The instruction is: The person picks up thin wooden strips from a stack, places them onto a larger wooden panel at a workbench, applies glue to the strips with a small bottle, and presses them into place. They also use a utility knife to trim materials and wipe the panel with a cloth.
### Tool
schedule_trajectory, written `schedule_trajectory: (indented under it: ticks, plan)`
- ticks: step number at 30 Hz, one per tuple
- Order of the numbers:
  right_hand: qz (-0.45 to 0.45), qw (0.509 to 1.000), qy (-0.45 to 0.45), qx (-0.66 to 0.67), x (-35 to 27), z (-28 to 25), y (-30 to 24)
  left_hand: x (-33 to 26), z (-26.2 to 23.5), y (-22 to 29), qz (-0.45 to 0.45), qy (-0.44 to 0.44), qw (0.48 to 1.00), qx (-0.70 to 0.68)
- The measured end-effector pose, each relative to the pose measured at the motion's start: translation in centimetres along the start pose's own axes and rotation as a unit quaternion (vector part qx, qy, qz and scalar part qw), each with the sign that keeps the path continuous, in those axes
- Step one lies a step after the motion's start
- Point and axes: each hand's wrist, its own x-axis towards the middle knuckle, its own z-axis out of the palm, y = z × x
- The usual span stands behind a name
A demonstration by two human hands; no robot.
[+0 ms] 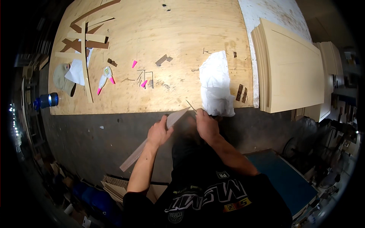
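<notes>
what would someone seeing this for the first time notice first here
Probably the crumpled white sheet, bright against the tan table and reaching its front edge, right of centre. Next, perhaps, the long strip slanting up to that edge in the left grip, its tip close to the thin stick in the right grip. The big pale panels stacked at the right also stand out.

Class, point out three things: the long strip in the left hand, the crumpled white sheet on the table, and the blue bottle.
Long strip (176,117): head view, its upper part.
Crumpled white sheet (216,83): head view, its middle.
Blue bottle (48,100): head view, side of its body.
</notes>
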Motion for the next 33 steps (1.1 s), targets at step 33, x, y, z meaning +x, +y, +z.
schedule_trajectory:
  ticks: [33]
  plan:
    - [-0.006, 0.991, -0.009, 0.134, -0.4, -1.0, -0.7, -1.0, 0.4, -0.4, -0.002, 0.008, 1.000, -0.006]
